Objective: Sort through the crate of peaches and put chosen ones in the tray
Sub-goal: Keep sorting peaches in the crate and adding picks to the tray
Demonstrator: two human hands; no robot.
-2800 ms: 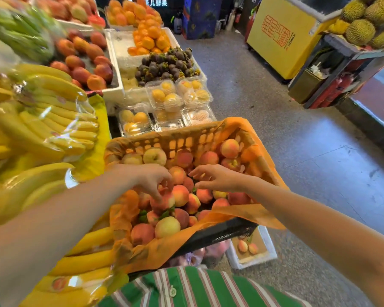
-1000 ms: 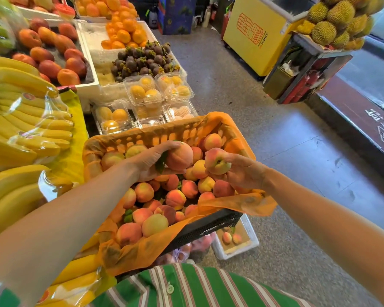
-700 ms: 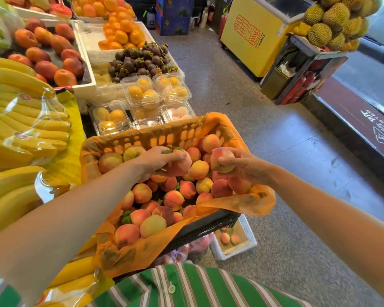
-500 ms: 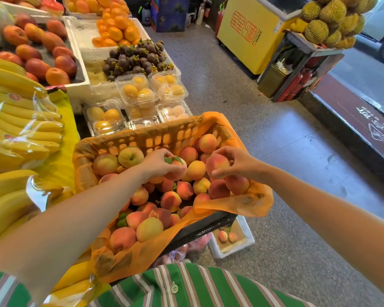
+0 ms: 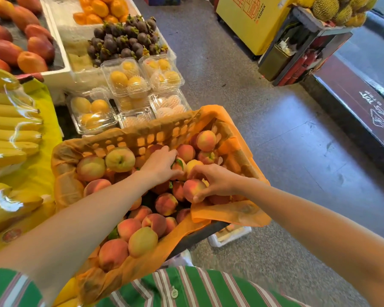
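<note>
A crate (image 5: pixel 142 138) lined with orange cloth holds several peaches (image 5: pixel 140 240). My left hand (image 5: pixel 160 165) rests palm down on the pile near the crate's far side, fingers curled over a peach with a green leaf (image 5: pixel 179 166). My right hand (image 5: pixel 215 181) grips a red-orange peach (image 5: pixel 193 189) between thumb and fingers, low among the fruit at the crate's right side. A white foam tray (image 5: pixel 231 237) sits on the floor below the crate's right corner, mostly hidden by the crate.
Wrapped bananas (image 5: pixel 11 129) lie on yellow cloth at the left. Clear boxes of yellow fruit (image 5: pixel 129 80) stand just beyond the crate, with mangosteens (image 5: pixel 124 41) and mangoes (image 5: pixel 20 47) behind. Grey floor spreads to the right, up to a yellow freezer (image 5: pixel 248 21) and durians (image 5: pixel 333 7).
Both hands had lifted a peach above the pile; they have since come down into the crate. My right hand has moved nearer and lower, still holding a peach.
</note>
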